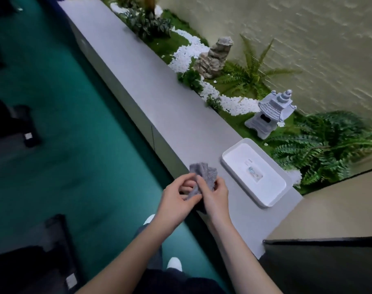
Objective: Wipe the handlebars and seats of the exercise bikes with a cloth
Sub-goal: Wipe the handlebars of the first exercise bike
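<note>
By the look of it the wiping has not begun: no handlebar or seat is in view, and the only possible bike parts are dark machine bases (15,124) on the green floor (85,134) at the left, too blurred to name for certain. So the whole of the cleaning seems left to do, and this moment reads as getting the cloth ready.

The grey cloth (203,177) is bunched up over the front edge of the long grey table (138,81), near its near end, just beside a white tray (226,166) that lies closer to the back edge. Both hands hold it. The left hand (176,201) has its fingers (184,180) curled in and pinching the lower fold of the cloth. The right hand (215,196) grips the other side, thumb pressed on top and the remaining fingers tucked round behind. The upper ruffle of the cloth stands free above both hands. Whether the cloth touches the table edge I cannot tell
</note>
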Demonstrator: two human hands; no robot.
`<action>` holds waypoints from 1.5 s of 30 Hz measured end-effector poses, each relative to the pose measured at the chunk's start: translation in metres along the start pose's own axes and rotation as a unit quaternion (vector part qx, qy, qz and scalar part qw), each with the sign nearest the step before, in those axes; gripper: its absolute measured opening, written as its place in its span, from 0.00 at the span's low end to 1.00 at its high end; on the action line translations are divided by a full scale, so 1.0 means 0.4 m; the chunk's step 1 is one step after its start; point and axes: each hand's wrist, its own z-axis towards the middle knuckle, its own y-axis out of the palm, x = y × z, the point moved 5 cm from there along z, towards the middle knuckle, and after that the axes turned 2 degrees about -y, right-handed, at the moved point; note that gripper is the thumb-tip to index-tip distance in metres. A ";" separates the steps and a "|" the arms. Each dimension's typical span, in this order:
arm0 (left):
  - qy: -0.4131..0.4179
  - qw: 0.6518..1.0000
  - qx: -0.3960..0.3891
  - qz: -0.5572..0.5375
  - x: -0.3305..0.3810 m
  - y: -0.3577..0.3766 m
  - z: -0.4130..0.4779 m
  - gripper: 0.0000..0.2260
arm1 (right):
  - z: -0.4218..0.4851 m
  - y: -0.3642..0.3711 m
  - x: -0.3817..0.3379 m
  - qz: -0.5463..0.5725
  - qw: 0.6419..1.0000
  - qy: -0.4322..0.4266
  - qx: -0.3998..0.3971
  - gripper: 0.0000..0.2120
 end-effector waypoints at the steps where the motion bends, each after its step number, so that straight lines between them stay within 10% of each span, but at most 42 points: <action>1: -0.008 1.000 0.005 -0.022 -0.010 -0.011 -0.023 0.21 | -0.011 0.001 0.008 -0.013 1.000 -0.001 -0.008 0.06; 14: -0.031 0.927 0.203 0.314 -0.149 -0.358 -0.330 0.17 | -0.180 0.212 0.015 -0.114 0.961 -0.065 -0.243 0.11; 45: -0.178 0.805 0.511 0.244 -0.467 -1.023 -1.600 0.15 | -1.354 0.676 0.354 -0.204 0.819 -0.114 -0.524 0.05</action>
